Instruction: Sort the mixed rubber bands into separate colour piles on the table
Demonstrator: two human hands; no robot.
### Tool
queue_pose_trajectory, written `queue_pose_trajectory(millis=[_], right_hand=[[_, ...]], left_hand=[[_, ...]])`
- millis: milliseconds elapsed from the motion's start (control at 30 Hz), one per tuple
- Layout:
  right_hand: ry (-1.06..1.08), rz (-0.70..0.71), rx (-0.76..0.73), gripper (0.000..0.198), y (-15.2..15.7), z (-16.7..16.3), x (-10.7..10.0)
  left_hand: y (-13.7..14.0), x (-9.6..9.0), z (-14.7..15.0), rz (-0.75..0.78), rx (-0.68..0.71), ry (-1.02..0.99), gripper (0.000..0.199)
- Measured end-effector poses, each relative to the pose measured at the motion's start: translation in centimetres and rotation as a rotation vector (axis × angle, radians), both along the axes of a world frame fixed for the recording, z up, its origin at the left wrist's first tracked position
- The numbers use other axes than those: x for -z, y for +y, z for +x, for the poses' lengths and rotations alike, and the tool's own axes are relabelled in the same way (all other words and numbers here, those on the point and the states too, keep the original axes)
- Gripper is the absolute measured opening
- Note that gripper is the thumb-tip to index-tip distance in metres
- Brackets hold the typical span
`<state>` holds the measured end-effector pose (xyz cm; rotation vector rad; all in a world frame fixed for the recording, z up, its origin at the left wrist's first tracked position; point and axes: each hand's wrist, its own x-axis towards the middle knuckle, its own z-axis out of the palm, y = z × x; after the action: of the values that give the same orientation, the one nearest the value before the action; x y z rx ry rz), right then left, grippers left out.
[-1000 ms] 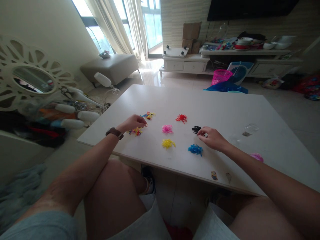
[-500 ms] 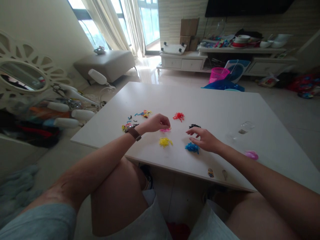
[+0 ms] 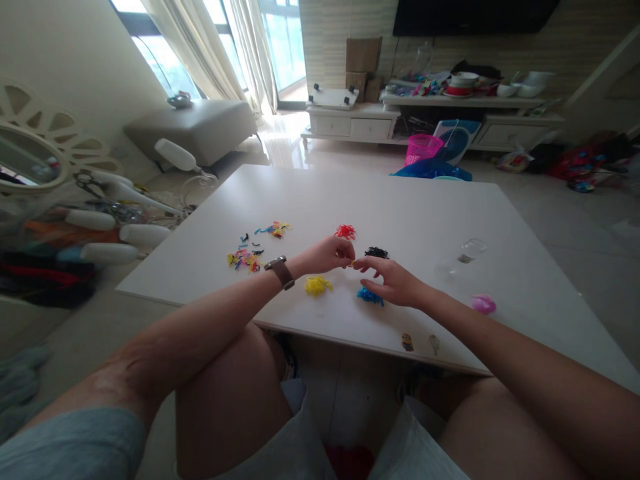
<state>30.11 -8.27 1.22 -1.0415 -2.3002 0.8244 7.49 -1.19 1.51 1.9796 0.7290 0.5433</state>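
Note:
My left hand (image 3: 334,252), with a brown-strapped watch on its wrist, pinches a small yellow band (image 3: 352,264) between thumb and fingertips. Close against it, my right hand (image 3: 395,280) has its fingers apart, and its index fingertip reaches the band. Under the right thumb lies a heap of blue bands (image 3: 370,297). Black bands (image 3: 377,253) are piled just beyond that hand. A yellow pile (image 3: 318,286) lies in front of my left hand, and a red pile (image 3: 345,231) behind it. The pink pile seen earlier is hidden behind my hands.
Mixed coloured bands (image 3: 244,259) lie scattered at the left, with another mixed cluster (image 3: 276,230) beyond. On the right of the white table (image 3: 400,207) are a clear container (image 3: 473,249) and a pink object (image 3: 483,304). A minion figure (image 3: 407,343) lies near the front edge.
My left hand has lifted from the pink pile and moved right with the small band. The two hands have come together, and the view has shifted slightly.

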Motion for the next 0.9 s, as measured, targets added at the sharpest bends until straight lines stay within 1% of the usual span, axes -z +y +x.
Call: queue_pose_trajectory(millis=[133, 200, 333, 433, 567, 667, 900], right_hand=[[0.003, 0.001, 0.002, 0.041, 0.0, 0.0, 0.0], [0.001, 0.009, 0.006, 0.037, 0.0, -0.1, -0.1], [-0.008, 0.030, 0.015, 0.030, 0.0, -0.2, -0.2], [-0.024, 0.023, 0.023, 0.030, 0.1, -0.2, -0.1], [-0.077, 0.029, 0.050, 0.028, 0.2, -0.1, 0.0], [-0.082, 0.032, 0.061, 0.027, 0.3, -0.1, 0.2], [-0.081, 0.012, 0.027, 0.024, 0.2, -0.2, 0.1]], left_hand=[[0.0, 0.3, 0.1, -0.020, 0.026, -0.035, 0.002], [0.0, 0.5, 0.1, -0.025, 0.030, -0.053, 0.003], [-0.1, 0.6, 0.2, -0.056, -0.010, -0.051, 0.002], [0.0, 0.4, 0.2, -0.062, -0.025, -0.033, 0.002], [0.3, 0.1, -0.2, -0.024, -0.038, 0.003, 0.003], [0.5, 0.1, -0.5, -0.053, -0.046, 0.027, 0.006], [0.8, 0.1, -0.9, -0.035, -0.034, 0.110, 0.015]])
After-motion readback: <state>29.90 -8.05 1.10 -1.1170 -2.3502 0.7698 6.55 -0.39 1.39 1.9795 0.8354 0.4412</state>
